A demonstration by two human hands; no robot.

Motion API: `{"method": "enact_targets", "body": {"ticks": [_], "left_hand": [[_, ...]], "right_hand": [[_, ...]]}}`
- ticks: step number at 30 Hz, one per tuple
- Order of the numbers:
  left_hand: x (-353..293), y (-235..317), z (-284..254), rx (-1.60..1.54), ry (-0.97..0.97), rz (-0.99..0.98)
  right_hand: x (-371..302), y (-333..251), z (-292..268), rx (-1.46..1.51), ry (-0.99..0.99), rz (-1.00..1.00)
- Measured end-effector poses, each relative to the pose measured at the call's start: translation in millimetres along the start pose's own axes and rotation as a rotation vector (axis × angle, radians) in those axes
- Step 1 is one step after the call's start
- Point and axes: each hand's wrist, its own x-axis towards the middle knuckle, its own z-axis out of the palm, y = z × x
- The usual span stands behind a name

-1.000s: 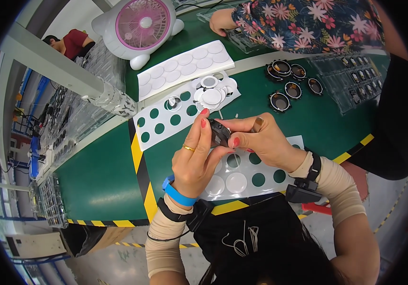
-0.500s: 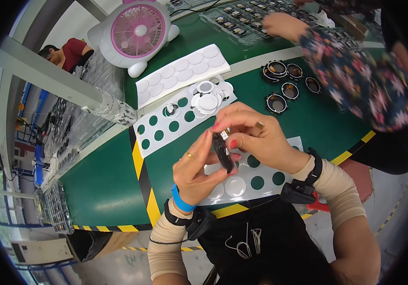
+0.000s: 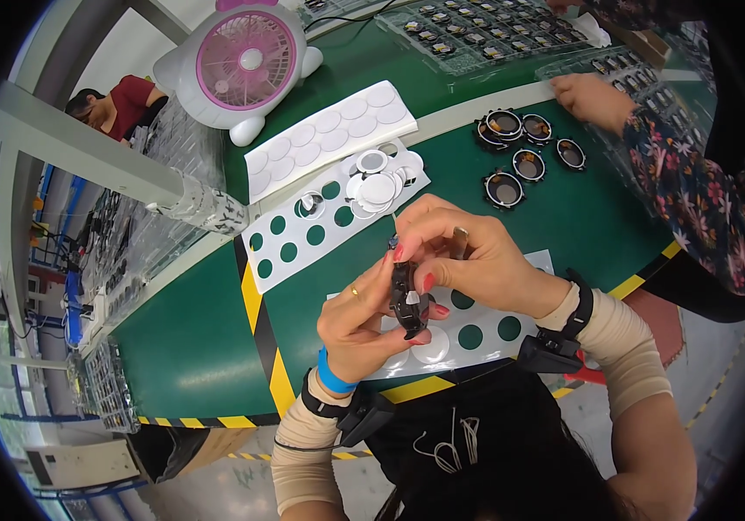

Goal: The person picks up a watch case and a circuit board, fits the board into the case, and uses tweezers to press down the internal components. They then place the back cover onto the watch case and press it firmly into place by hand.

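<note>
Both hands' fingers pinched one dark round part, edge-on.
Left hand (image 3: 357, 323) gripped the black part (image 3: 406, 300) between thumb at its lower end and fingers along its side; right hand (image 3: 487, 260) had thumb and index closed on its upper end, exact contact partly hidden. Just below the fingers: punched white sheet (image 3: 489, 335). Beyond them, up-left: second punched sheet (image 3: 298, 228) carrying loose white discs (image 3: 377, 188). Up-right of fingers: black-rimmed rings (image 3: 528, 164), then co-worker's hand (image 3: 594, 100). Well off, far up-left: pink-and-white fan (image 3: 246, 61).
</note>
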Motion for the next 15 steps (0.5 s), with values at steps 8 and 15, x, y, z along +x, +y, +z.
{"method": "enact_targets", "body": {"ticks": [8, 15], "left_hand": [[-2, 4, 6, -0.523, 0.091, -0.157], [-6, -9, 1, -0.62, 0.107, -0.165]], "right_hand": [[-2, -4, 0, -0.002, 0.001, -0.011], [0, 5, 0, 0.026, 0.032, -0.024]]}}
